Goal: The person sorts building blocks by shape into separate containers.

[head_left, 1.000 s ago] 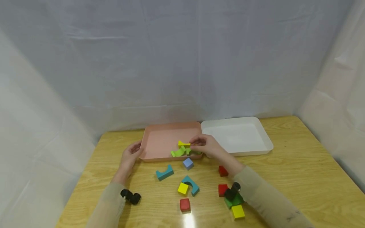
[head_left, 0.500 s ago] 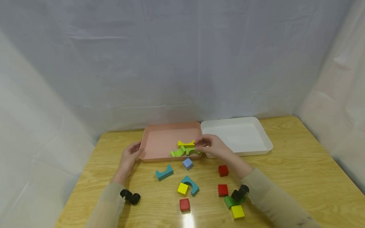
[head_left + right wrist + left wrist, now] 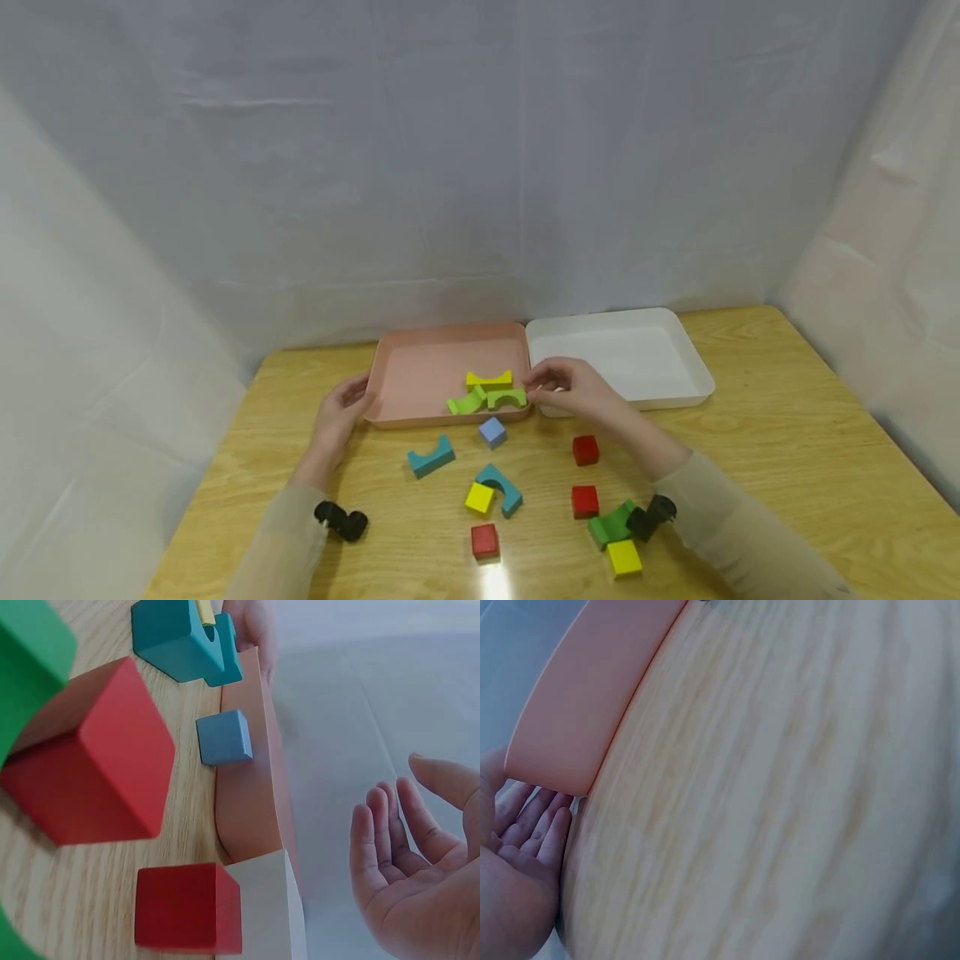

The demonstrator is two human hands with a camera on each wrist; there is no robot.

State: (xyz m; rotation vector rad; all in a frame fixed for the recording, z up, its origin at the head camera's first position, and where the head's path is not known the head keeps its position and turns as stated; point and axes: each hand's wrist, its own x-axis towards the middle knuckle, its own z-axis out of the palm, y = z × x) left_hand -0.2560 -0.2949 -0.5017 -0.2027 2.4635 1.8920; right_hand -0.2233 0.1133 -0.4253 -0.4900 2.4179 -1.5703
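My left hand [image 3: 337, 420] rests against the left end of the pink tray [image 3: 420, 358], fingers along its wall and thumb at the near corner. In the left wrist view those fingers [image 3: 534, 825] lie extended beside the tray's end. Two light green arch blocks [image 3: 468, 402] and a yellow arch block [image 3: 489, 382] lie in the tray's near right corner. Just right of them, over where the trays meet, hovers my right hand [image 3: 573, 389]. The right wrist view shows its fingers [image 3: 362, 844] loosely bent, thumb apart, with nothing held.
A white tray [image 3: 622, 358] stands right of the pink one. Nearer on the wooden table [image 3: 787, 467] lie a blue cube [image 3: 492, 432], teal arches [image 3: 432, 457], yellow cubes [image 3: 480, 498], red cubes [image 3: 586, 450] and a green arch [image 3: 612, 525]. Pale sheets hang behind and beside it.
My right hand has drawn away from the yellow arch block and shifted right, uncovering it and a light green arch. My left hand has stayed at the pink tray's end.
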